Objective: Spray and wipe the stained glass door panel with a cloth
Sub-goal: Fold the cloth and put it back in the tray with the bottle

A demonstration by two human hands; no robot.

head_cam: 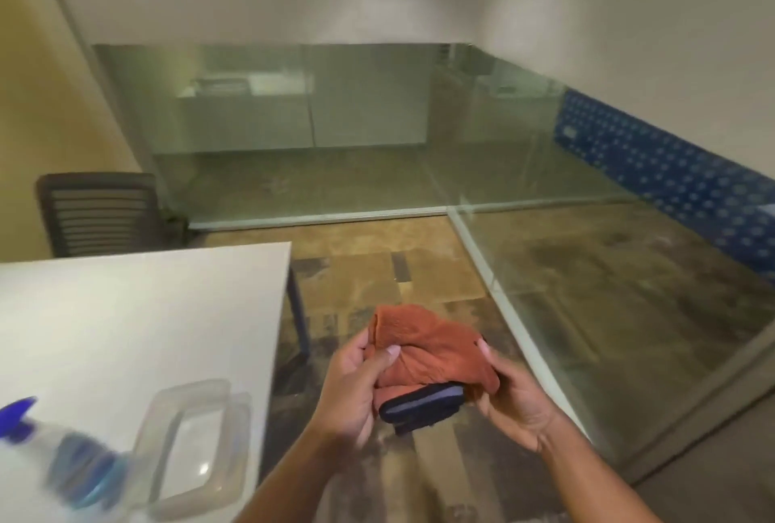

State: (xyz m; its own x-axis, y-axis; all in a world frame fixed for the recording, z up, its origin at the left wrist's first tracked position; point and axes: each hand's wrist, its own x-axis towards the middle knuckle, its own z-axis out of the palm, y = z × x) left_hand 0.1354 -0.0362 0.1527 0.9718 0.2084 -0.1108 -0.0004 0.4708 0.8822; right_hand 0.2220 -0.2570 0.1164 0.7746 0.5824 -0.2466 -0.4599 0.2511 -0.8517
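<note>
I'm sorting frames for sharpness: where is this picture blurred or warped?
Head view: the spray bottle at lower left is heavily motion-blurred; the orange cloth and both hands are fairly sharp; the glass panel shows hazy reflections; wide-angle distortion bends the wall lines.

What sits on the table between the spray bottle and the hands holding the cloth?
A clear plastic container, seen in the head view, on the white table right of the bottle.
</note>
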